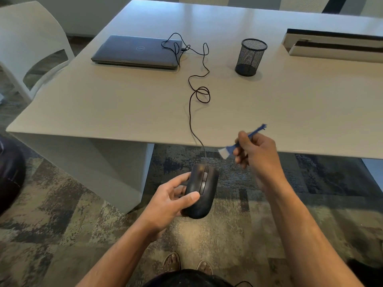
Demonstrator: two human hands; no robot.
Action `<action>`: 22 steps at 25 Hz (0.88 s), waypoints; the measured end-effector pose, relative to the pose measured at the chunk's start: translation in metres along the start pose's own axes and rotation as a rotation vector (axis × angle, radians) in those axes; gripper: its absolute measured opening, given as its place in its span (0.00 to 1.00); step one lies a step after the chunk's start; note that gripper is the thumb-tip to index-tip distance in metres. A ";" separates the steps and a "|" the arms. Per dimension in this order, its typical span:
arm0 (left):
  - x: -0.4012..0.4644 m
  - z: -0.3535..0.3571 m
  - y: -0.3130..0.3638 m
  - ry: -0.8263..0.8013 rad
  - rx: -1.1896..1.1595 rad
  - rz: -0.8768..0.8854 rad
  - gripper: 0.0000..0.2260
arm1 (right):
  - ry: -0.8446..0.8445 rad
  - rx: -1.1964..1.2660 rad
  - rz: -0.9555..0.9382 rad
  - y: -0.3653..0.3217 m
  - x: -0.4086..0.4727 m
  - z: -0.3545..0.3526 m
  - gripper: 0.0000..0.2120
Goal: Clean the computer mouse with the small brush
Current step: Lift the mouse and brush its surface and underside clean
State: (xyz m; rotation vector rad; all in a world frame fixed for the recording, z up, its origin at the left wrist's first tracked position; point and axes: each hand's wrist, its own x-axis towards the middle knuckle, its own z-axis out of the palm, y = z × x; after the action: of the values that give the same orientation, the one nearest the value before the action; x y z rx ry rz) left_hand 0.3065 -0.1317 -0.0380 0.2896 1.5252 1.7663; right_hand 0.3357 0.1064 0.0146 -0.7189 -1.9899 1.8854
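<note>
The left hand (172, 195) is gripping the black mouse (202, 191) by its sides, below the tabletop (103, 104) edge; light, rigid, probably slick. The right hand (257, 150) is pinching the small brush (240, 142) mid-handle, bristles hovering nearby. Its cable (190, 112) is trailing toward the laptop (136, 51).

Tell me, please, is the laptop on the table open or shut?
Shut: the laptop lies flat on the table, lid down.

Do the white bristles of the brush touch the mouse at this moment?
Apart. The head view shows the brush bristles above and right of the mouse, with carpet visible between them.
</note>
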 end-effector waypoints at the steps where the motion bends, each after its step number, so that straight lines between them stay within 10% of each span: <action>1: -0.001 0.000 0.000 -0.006 0.011 -0.001 0.26 | -0.059 -0.027 0.011 -0.004 0.005 0.004 0.15; 8: -0.006 -0.002 0.004 -0.026 0.031 0.023 0.25 | -0.390 -0.273 -0.038 -0.021 0.017 0.042 0.19; 22: -0.010 -0.009 0.005 -0.058 -0.039 0.014 0.24 | -0.433 -0.104 0.078 -0.022 0.021 0.036 0.17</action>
State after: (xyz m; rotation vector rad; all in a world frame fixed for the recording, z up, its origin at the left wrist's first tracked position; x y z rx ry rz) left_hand 0.3056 -0.1450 -0.0323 0.3303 1.4499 1.7816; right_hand 0.2956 0.0871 0.0310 -0.4444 -2.3611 2.1398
